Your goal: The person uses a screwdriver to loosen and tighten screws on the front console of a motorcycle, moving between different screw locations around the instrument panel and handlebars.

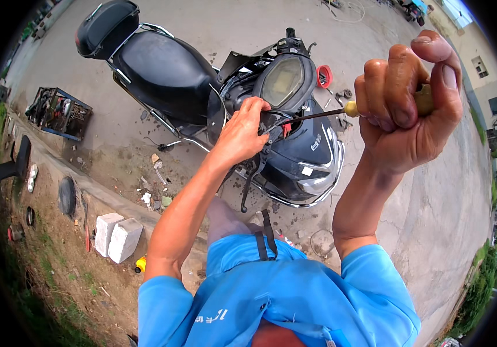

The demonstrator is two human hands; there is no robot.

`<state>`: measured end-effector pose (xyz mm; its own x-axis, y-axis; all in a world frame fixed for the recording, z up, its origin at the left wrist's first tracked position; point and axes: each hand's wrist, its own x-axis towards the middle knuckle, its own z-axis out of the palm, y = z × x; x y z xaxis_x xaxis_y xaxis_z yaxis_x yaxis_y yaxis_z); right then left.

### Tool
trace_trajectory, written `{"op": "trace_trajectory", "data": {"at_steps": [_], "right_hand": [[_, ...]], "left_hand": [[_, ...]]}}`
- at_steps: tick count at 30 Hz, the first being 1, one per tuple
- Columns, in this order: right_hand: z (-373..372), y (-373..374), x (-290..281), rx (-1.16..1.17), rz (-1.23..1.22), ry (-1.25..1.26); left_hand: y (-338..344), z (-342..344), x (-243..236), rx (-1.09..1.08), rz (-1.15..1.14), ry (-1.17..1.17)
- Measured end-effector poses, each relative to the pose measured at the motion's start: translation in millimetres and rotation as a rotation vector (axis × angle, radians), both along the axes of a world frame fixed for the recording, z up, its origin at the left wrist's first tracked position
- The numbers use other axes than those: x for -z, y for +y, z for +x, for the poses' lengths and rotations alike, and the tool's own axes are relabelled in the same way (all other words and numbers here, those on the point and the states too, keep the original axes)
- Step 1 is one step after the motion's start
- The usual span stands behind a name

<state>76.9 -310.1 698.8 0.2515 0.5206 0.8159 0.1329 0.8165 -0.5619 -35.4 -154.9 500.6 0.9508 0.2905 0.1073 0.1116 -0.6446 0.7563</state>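
Observation:
A black scooter (294, 159) stands in front of me, its front end to the right. The display (283, 84) faces up, and trim around the handlebar looks loosened. My left hand (242, 130) is closed at the near side of the display; whatever its fingers grip is hidden. Raised at the right, my right hand (407, 95) is wrapped round a screwdriver (350, 109) with a pale yellow handle. Its long thin shaft points left, the tip reaching the area beside a small red part (286, 129) below the display, near my left fingers. Whether the tip touches anything cannot be told.
Beyond the scooter's front, a red bowl (324, 76) sits on the ground near scattered small metal parts (344, 121). A crate of tools (75, 124) stands at the left. White blocks (124, 240) lie beside the low kerb (109, 194). A black top box (109, 28) sits behind the seat.

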Motion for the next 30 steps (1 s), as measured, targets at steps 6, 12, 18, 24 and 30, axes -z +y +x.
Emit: {"op": "trace_trajectory", "data": {"at_steps": [6, 12, 18, 24, 30], "right_hand": [[-19, 16, -11, 0.592, -0.116, 0.011], [55, 6, -5, -0.357, -0.142, 0.031], [-18, 27, -1, 0.852, 0.062, 0.125], [-1, -5, -14, 0.678, -0.126, 0.309], [-7, -63, -4, 0.26, -0.016, 0.083]], "left_hand": [[2, 2, 0, -0.014, -0.009, -0.013], [-1, 6, 7, -0.007, -0.028, -0.034], [3, 4, 3, -0.02, -0.028, -0.002], [13, -46, -3, -0.065, -0.207, -0.134], [42, -134, 50, -0.242, -0.973, 0.265]]}}
